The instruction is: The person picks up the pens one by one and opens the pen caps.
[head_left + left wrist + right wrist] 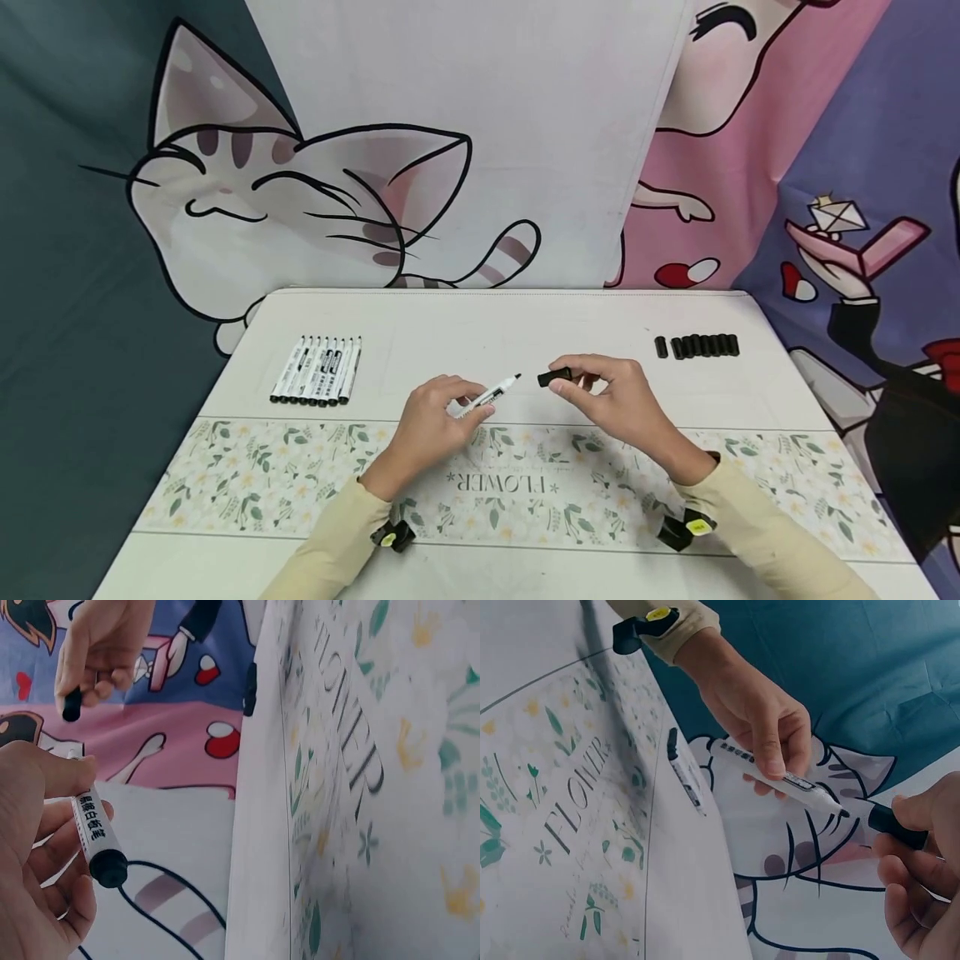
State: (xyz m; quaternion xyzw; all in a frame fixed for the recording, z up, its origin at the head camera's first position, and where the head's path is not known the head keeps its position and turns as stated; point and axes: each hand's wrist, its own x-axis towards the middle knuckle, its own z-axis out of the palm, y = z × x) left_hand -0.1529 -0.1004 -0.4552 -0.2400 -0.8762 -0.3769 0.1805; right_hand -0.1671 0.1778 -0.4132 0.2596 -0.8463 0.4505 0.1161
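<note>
My left hand (438, 421) pinches a white whiteboard marker (487, 397) between thumb and fingers. Its bare black tip points up and to the right, and the black end (109, 868) shows in the left wrist view. My right hand (618, 400) pinches a black marker cap (554, 377) between thumb and fingertips. A short gap separates the cap from the marker's tip (844, 813). Both hands are raised above the middle of the table.
Several uncapped white markers (318, 371) lie side by side at the table's left, tips to the back. Several black caps (705, 346) stand in a row at the right, one slightly apart. A floral strip (300, 467) printed FLOWER crosses the table (450, 333); cartoon curtains hang behind.
</note>
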